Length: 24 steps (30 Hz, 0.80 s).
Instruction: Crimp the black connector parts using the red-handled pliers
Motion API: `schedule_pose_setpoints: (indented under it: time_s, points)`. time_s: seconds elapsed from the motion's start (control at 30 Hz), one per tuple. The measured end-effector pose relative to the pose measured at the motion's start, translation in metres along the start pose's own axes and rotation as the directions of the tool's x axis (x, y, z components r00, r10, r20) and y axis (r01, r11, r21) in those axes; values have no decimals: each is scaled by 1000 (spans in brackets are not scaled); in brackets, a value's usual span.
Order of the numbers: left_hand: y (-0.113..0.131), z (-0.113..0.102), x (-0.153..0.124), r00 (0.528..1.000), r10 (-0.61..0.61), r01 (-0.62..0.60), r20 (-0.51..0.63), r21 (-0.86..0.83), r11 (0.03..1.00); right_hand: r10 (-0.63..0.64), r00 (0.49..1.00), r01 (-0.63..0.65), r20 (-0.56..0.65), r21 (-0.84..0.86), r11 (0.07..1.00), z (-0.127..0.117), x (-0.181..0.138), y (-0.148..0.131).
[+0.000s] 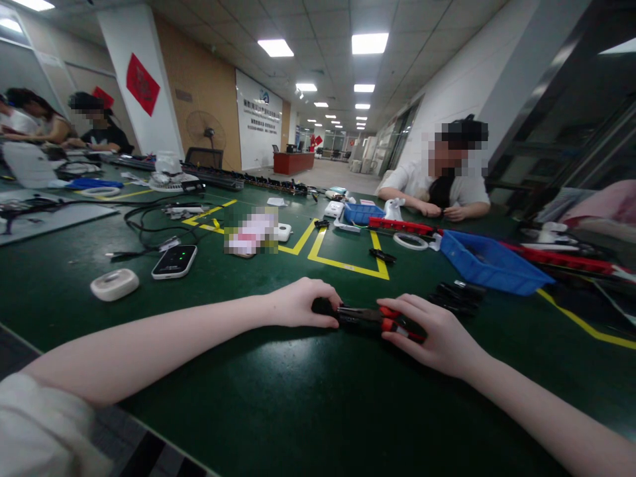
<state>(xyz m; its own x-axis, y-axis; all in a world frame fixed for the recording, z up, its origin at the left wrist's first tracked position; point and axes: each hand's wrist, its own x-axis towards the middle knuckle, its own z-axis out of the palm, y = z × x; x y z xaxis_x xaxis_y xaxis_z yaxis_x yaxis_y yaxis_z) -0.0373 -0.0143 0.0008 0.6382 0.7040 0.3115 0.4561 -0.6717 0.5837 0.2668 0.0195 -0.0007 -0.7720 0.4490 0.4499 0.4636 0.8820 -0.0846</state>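
My left hand (298, 303) is curled shut on a small black part (322, 307), pinning it to the green table (298, 397) near the middle. My right hand (432, 331), just to its right, is closed around the red-handled pliers (382, 321), whose nose reaches the part. As I judge it, this goes best with the part held flat, a slow squeeze and fingertips clear of the nose. A blue bin (487, 262) sits farther off on the right.
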Motion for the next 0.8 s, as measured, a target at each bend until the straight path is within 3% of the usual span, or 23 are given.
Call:
schedule_pose_setpoints:
  time_s: [0.47,0.8]
  points:
    - [-6,3,1,996,84,-85,-28,-59,995,-25,1000,25,1,1,1000,0,-1,0]
    - [5,-5,-8,997,61,-66,55,101,993,21,999,-23,25,86,996,-4,-3,1]
